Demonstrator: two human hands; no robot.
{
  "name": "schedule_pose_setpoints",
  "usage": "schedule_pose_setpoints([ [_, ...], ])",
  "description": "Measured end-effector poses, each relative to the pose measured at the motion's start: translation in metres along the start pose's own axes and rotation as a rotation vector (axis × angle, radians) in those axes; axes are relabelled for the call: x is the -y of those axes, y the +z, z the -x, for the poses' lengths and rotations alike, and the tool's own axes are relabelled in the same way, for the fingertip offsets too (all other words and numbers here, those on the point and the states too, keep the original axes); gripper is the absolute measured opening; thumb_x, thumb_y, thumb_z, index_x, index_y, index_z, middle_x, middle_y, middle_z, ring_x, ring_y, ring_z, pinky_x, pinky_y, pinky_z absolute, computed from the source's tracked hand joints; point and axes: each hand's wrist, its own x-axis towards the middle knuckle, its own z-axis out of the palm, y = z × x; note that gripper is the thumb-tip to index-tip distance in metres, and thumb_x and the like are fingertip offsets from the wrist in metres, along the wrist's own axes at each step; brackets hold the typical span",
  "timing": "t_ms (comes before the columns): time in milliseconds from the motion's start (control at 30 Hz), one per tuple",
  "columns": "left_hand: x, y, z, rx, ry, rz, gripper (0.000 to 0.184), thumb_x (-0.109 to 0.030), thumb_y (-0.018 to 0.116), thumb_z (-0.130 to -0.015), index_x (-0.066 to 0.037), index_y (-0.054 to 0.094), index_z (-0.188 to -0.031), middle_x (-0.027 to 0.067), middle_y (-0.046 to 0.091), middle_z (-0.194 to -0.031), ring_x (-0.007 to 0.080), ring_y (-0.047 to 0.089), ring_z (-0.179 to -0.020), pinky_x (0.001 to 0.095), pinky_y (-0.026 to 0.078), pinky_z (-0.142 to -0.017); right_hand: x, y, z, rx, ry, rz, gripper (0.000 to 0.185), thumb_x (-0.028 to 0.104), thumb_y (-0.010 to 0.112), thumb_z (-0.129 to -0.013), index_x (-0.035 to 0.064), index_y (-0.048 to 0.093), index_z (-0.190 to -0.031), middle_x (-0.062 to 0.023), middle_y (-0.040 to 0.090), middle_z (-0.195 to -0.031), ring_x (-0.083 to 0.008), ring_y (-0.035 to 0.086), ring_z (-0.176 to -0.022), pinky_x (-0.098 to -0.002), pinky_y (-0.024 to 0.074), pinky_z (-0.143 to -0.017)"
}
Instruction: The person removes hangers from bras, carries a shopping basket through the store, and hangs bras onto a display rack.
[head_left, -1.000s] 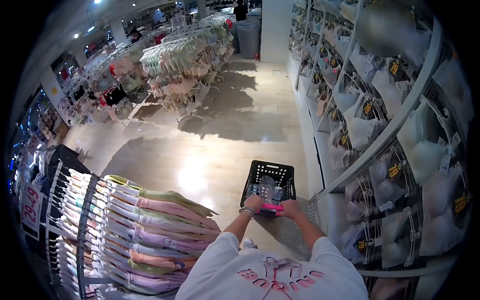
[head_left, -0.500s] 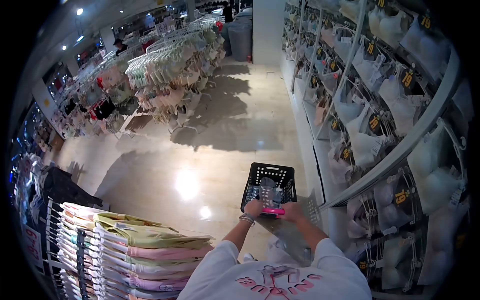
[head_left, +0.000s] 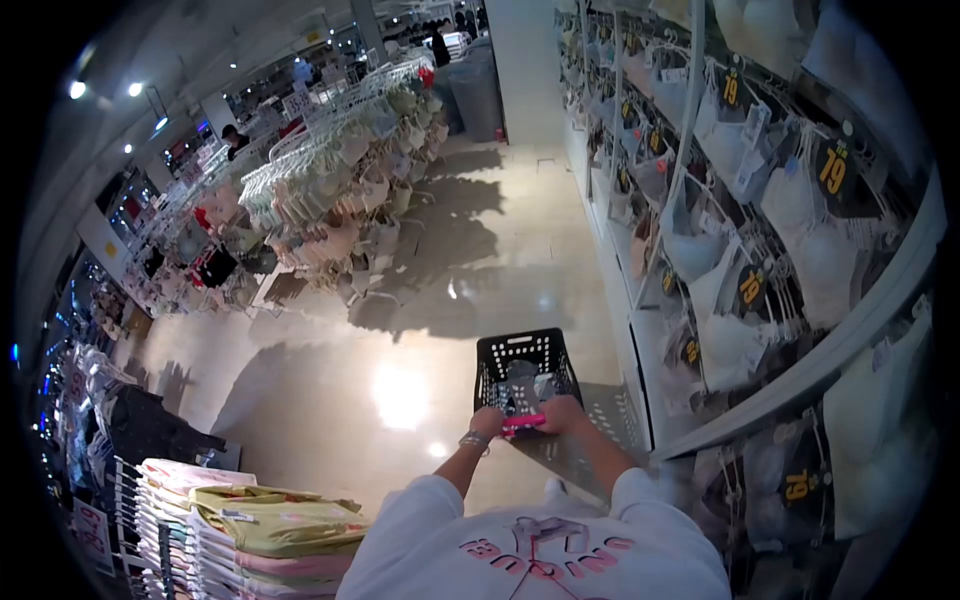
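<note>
Both fists are wrapped round a pink handle [head_left: 524, 424] in front of my body. My left hand [head_left: 487, 421] grips its left end and wears bracelets at the wrist. My right hand [head_left: 561, 413] closes on the right end. Just beyond the handle is a black basket [head_left: 520, 342] with a perforated rim, holding grey and dark items [head_left: 524, 385] too small to make out. The basket is over the pale floor, and its shadow falls to the right.
Wall racks of hanging bras [head_left: 720, 270] run along the right. A rack of folded-over tops [head_left: 270, 525] stands at the lower left, dark clothes [head_left: 160, 430] behind it. Further off are lingerie racks [head_left: 340, 180], grey bins [head_left: 473, 95] and a person in dark clothing [head_left: 234, 142].
The view has moved forward along the aisle; the rack of tops slides down and out at lower left, and the right wall racks come closer. Both hands keep hold of the handle.
</note>
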Motion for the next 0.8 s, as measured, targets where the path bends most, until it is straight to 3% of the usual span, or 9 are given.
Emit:
schedule_pose_setpoints([
  [33, -0.001, -0.006, -0.008, 0.016, -0.039, 0.032, 0.019, -0.014, 0.054, -0.083, -0.003, 0.068, -0.076, 0.0172, 0.066, -0.077, 0.033, 0.066, -0.073, 0.0446, 0.054, -0.065, -0.009, -0.007, -0.01, -0.012, -0.004, -0.011, 0.044, 0.055, 0.066, -0.064, 0.0125, 0.068, -0.075, -0.012, 0.067, -0.074, -0.0312, 0.066, -0.075, -0.0428, 0.0524, -0.065],
  [133, 0.009, 0.006, -0.037, -0.203, -0.049, -0.017, 0.017, -0.016, 0.056, -0.083, -0.003, 0.065, -0.079, 0.0171, 0.066, -0.077, 0.0344, 0.066, -0.072, 0.0455, 0.054, -0.065, -0.02, -0.027, -0.027, 0.016, -0.007, -0.083, 0.044, 0.054, 0.067, -0.065, 0.0123, 0.068, -0.077, -0.0129, 0.066, -0.075, -0.0319, 0.065, -0.075, -0.0444, 0.052, -0.066],
  [233, 0.008, -0.01, -0.052, -0.111, -0.105, 0.031, 0.019, -0.019, 0.055, -0.083, -0.003, 0.063, -0.079, 0.0167, 0.066, -0.079, 0.0343, 0.066, -0.074, 0.0456, 0.054, -0.065, -0.033, -0.025, -0.048, 0.022, -0.021, -0.065, 0.044, 0.054, 0.066, -0.065, 0.0122, 0.068, -0.079, -0.0127, 0.067, -0.077, -0.0315, 0.065, -0.075, -0.0441, 0.0519, -0.066],
  [367, 0.018, -0.008, -0.083, -0.203, -0.479, 0.501, 0.042, -0.035, 0.045, -0.087, 0.001, 0.066, -0.082, 0.0251, 0.065, -0.088, 0.0422, 0.063, -0.083, 0.049, 0.05, -0.077, -0.043, -0.038, -0.074, 0.025, -0.02, -0.113, 0.043, 0.053, 0.066, -0.065, 0.0128, 0.067, -0.081, -0.012, 0.067, -0.079, -0.0315, 0.066, -0.076, -0.0444, 0.0517, -0.067],
  [400, 0.015, -0.025, -0.083, -0.178, -0.476, 0.52, 0.05, -0.039, 0.04, -0.087, 0.003, 0.067, -0.081, 0.0288, 0.063, -0.091, 0.0445, 0.061, -0.087, 0.0491, 0.047, -0.082, -0.045, -0.037, -0.083, -0.006, -0.046, -0.113, 0.043, 0.053, 0.067, -0.065, 0.0127, 0.067, -0.081, -0.0116, 0.067, -0.078, -0.0316, 0.065, -0.076, -0.0447, 0.0515, -0.067],
  [700, 0.053, -0.06, -0.162, -0.2, -0.516, 0.568, 0.046, -0.038, 0.041, -0.085, -0.001, 0.069, -0.081, 0.0246, 0.065, -0.086, 0.0418, 0.063, -0.082, 0.0488, 0.05, -0.077, -0.067, -0.036, -0.164, -0.046, 0.057, -0.123, 0.041, 0.05, 0.071, -0.061, 0.0131, 0.066, -0.078, -0.0122, 0.066, -0.075, -0.0319, 0.065, -0.073, -0.043, 0.0511, -0.065],
  [767, 0.072, -0.061, -0.184, -0.195, -0.386, 0.512, 0.046, -0.038, 0.041, -0.084, -0.001, 0.069, -0.081, 0.024, 0.065, -0.085, 0.0409, 0.064, -0.081, 0.048, 0.05, -0.078, -0.065, -0.047, -0.182, -0.009, 0.082, -0.108, 0.04, 0.049, 0.071, -0.061, 0.0144, 0.067, -0.08, -0.0116, 0.066, -0.074, -0.0314, 0.065, -0.071, -0.0429, 0.0513, -0.065],
  [800, 0.075, -0.072, -0.189, -0.176, -0.429, 0.565, 0.046, -0.038, 0.042, -0.083, -0.001, 0.069, -0.083, 0.0241, 0.065, -0.086, 0.0405, 0.064, -0.083, 0.0478, 0.05, -0.079, -0.061, -0.055, -0.189, 0.0, 0.096, -0.104, 0.04, 0.049, 0.071, -0.061, 0.0147, 0.068, -0.08, -0.0116, 0.066, -0.074, -0.0313, 0.065, -0.071, -0.043, 0.0513, -0.065],
])
